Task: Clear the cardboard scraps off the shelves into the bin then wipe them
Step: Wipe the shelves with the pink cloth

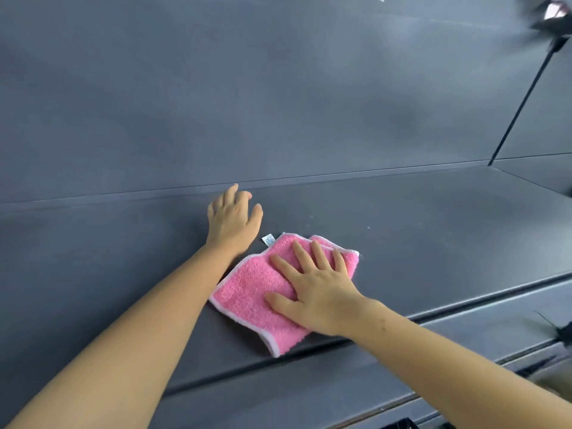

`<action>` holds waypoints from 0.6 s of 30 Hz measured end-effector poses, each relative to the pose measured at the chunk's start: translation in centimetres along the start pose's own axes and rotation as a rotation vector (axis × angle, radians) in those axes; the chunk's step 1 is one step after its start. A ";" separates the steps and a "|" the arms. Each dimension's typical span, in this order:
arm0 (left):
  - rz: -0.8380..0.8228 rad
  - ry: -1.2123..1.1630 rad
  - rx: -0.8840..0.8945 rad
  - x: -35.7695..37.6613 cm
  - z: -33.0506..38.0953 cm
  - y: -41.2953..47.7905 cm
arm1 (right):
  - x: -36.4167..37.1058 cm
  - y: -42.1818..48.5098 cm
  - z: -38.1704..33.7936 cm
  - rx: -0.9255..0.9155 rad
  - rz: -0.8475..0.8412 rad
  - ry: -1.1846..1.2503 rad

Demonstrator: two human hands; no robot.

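my right hand (312,289) lies flat on the pink cloth (244,292), fingers straight and spread, pressing it to the dark shelf (433,236) without pinching it. my left hand (233,218) rests on the shelf just behind the cloth, fingers loosely bent, holding nothing. no cardboard scraps show, so i judge this is the wiping part. the cloth's near corner sits at the shelf's front edge, so a pull towards me could drag it over the lip. because i only press, it could also bunch and skip. pale specks (311,217) behind the cloth are easily missed. my left forearm crosses the cloth's left side and would block a stroke that way. far right of the cloth a dark strut (526,97) slants upward.
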State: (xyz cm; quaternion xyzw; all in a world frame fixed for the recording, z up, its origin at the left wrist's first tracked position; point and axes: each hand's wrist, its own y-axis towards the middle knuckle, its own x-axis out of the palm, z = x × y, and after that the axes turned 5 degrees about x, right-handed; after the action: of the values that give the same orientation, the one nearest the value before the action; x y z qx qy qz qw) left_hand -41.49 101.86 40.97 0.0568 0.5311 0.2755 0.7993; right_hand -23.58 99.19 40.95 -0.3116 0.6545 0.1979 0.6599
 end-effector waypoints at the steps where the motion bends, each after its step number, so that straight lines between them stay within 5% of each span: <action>1: -0.001 0.008 0.015 -0.1 0.0 -0.2 | 0.1 -0.4 -0.2 -0.002 0.004 0.000; 13: -0.057 -0.137 -0.047 -1.5 2.4 -0.9 | -0.8 3.4 -2.7 0.133 0.010 0.097; 18: -0.307 -0.097 0.131 -2.5 4.5 -3.4 | -0.6 4.9 -3.0 0.159 0.022 0.143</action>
State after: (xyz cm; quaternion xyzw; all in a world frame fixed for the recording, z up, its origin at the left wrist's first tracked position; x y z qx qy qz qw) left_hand -36.93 98.67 43.66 0.0401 0.5113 0.1118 0.8512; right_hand -29.09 100.80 40.92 -0.2645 0.7170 0.1299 0.6317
